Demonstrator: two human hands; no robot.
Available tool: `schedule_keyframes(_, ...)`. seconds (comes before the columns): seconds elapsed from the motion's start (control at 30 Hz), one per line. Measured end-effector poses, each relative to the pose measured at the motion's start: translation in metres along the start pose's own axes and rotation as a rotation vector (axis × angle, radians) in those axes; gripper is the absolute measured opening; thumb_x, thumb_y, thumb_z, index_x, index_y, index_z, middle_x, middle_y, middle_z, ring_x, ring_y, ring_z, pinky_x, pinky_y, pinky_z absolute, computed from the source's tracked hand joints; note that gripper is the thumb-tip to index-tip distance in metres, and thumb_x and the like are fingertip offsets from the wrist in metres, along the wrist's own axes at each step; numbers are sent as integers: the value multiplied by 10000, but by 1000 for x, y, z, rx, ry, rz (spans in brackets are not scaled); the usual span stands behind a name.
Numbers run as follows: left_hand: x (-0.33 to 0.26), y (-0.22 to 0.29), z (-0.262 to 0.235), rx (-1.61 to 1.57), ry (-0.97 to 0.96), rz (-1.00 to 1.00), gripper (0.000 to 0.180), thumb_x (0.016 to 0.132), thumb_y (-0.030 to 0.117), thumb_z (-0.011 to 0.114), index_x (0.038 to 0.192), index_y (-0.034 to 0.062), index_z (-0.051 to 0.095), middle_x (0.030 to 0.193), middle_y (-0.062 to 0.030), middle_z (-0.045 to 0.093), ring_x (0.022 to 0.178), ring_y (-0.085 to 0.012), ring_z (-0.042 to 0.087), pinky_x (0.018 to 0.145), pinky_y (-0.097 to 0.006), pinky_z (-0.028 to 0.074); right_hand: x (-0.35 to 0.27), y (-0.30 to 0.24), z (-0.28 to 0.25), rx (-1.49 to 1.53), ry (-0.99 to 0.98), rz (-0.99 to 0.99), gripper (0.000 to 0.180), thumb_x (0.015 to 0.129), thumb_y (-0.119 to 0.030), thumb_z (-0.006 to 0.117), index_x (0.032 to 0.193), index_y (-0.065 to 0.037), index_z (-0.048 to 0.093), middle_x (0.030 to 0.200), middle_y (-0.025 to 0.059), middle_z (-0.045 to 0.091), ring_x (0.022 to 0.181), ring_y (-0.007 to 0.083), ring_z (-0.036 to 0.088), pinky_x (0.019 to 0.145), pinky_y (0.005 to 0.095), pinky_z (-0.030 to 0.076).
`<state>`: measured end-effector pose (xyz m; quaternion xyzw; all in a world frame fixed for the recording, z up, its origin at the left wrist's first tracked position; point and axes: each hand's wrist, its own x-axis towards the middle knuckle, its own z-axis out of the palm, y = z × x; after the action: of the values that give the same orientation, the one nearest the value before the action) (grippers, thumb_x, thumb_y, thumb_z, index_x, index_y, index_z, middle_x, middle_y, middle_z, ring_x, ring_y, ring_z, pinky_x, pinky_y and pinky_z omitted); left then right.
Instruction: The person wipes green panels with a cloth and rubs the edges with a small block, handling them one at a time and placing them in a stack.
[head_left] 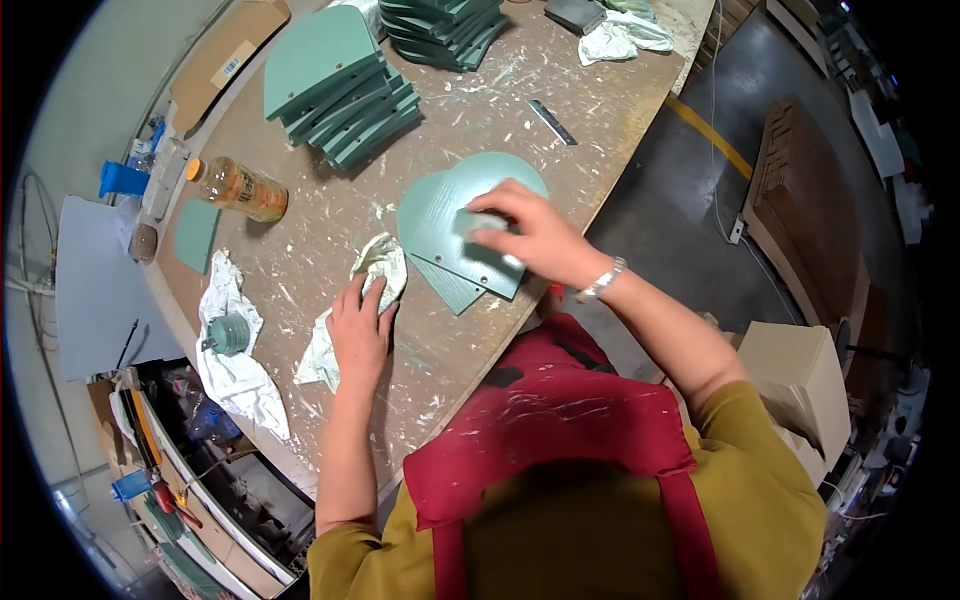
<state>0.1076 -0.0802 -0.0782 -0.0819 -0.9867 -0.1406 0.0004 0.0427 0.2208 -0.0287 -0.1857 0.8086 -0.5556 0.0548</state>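
Between the thumb and fingers of my right hand is a small grey-green pad, its outline smeared by motion. It is over a green rounded panel with small holes near its straight edge. Another green panel lies partly under that one, turned at an angle. My left hand rests on a crumpled white cloth, fingers apart and spread over it. Part of the cloth is hidden beneath the hand.
Stacks of green panels stand at the table's far side. A bottle with an orange cap, a white rag with a green jar on it, and a small green piece are at left. A dark strip lies farther right.
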Motion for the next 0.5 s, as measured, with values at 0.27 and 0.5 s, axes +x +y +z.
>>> schedule_keyframes(0.27, 132, 61, -48, -191, 203, 584, 330, 857, 147, 659, 1184, 107, 649, 1259, -116, 605, 1162, -360, 535, 968, -428, 449, -7, -17, 16, -158, -96, -63, 287, 867, -151, 680, 1129, -39, 642, 1028, 108, 560, 925, 261, 591, 821, 345, 479)
schedule_keyframes(0.5, 159, 85, 18, -45, -176, 582, 594, 863, 430, 640, 1374, 164, 496, 1476, -62, 432, 1305, -332, 433, 1018, -525, 374, -46, 13, 12, 121, -86, 150, 294, 870, -126, 700, 1138, -16, 647, 1048, 65, 570, 1014, 174, 543, 900, 292, 430)
